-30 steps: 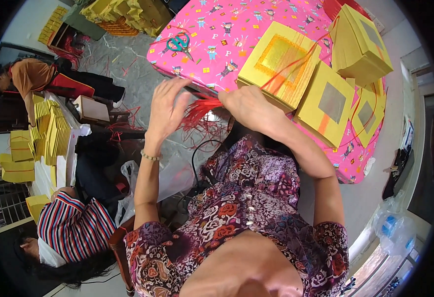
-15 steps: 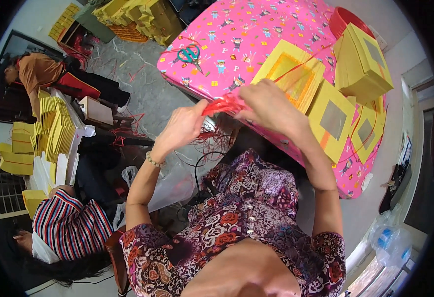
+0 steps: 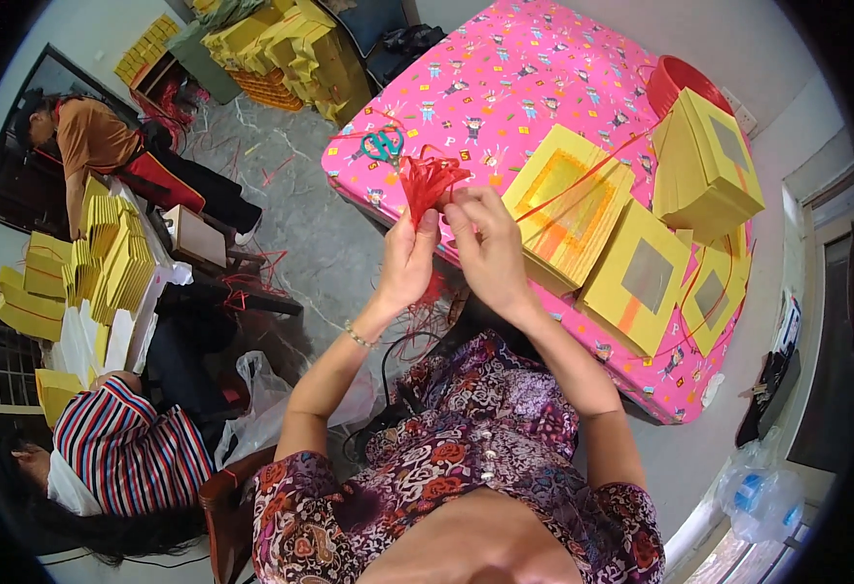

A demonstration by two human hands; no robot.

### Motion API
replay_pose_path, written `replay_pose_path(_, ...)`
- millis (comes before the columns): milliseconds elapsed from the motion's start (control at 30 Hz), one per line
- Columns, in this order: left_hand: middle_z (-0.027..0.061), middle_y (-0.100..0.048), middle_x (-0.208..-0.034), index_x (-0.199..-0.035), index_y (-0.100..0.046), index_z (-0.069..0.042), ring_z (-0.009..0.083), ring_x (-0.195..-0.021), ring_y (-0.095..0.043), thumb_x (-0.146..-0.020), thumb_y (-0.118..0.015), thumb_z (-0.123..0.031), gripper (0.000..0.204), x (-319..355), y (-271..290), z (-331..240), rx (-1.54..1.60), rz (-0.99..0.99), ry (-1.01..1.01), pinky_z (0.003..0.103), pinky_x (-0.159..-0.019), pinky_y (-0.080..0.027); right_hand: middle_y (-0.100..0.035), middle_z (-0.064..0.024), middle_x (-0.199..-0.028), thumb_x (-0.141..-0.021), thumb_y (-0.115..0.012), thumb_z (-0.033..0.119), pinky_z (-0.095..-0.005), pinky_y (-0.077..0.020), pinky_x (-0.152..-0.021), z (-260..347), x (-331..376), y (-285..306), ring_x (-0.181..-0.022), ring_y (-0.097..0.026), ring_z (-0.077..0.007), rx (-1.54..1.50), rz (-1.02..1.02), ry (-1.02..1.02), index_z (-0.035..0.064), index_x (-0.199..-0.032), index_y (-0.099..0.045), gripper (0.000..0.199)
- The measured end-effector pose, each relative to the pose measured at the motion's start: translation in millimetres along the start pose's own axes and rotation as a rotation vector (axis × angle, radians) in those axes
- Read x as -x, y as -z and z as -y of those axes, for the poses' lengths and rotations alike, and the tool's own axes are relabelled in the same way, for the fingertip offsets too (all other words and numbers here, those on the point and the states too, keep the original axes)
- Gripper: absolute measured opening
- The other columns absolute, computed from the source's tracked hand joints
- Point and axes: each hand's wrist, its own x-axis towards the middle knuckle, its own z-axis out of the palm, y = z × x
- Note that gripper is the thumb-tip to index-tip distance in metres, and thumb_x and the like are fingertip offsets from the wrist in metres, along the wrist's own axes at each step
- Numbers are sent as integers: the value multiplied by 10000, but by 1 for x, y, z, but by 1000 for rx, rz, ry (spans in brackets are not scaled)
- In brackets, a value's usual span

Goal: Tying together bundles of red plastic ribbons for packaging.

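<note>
Pink patterned table (image 3: 544, 88) with stacked yellow paper bundles (image 3: 568, 209). Above its near edge, left hand (image 3: 407, 261) and right hand (image 3: 490, 248) pinching a red string bunch (image 3: 429, 180). Nearest bundle seemingly untied; others stacked.

Square yellow paper packs on the pink table (image 3: 505, 88): one bundle with a gold centre panel (image 3: 568, 204) under a red string, just right of the hands. Flat pack with a silver square (image 3: 641, 277) beside it. Tall yellow stack (image 3: 709, 165) at the far right. More yellow stacks on the floor, top (image 3: 281, 49) and left (image 3: 115, 263).
</note>
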Motion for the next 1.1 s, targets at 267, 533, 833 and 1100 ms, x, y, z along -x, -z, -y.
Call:
replay_pose_path(267, 12, -611, -974, -1171, -551, -7, 83, -873, -551, -1013, -388, -212, 306, 0, -22, 17, 370, -30, 57, 244, -761, -460, -514, -158, -1140, -936, -528, 129, -342, -450, -902, -13, 10, -16, -1075, -556, -280, -83, -76, -71, -58, -1004, -627, 222)
replay_pose_path(533, -5, -514, -867, -967, -526, -65, 95, -768, -478, -980, -471, -334, 275, -1, -6, -41, 389, -233, -83, 248, -672, -396, -476, -194, -1241, -904, -541, 268, -412, -331, -1030, -2, 13, -19, -1183, -448, -368, 254, 49, 203, 10, -1373, -325, 577)
replay_pose_path(833, -20, -327, -688, -819, -403, -99, 39, -467, -206, -991, -449, -298, 267, 6, 33, -137, 703, -106, -345, 209, -414, -190, -543, -177, -736, -905, -582, 344, -437, -459, -643, -10, 93, -59, -710, -562, -393, -238, 532, 53, 35, -1104, -416, 403)
replay_pose_path(1100, -17, -308, -699, -803, -369, -91, 47, -479, -188, -1000, -430, -202, 234, 16, 98, -166, 796, -135, -507, 216, -420, -192, -536, -107, -798, -689, -682, 53, -511, -362, -1013, -51, 100, -66, -814, -578, -318, 58, 463, 303, 68, -894, -402, 347)
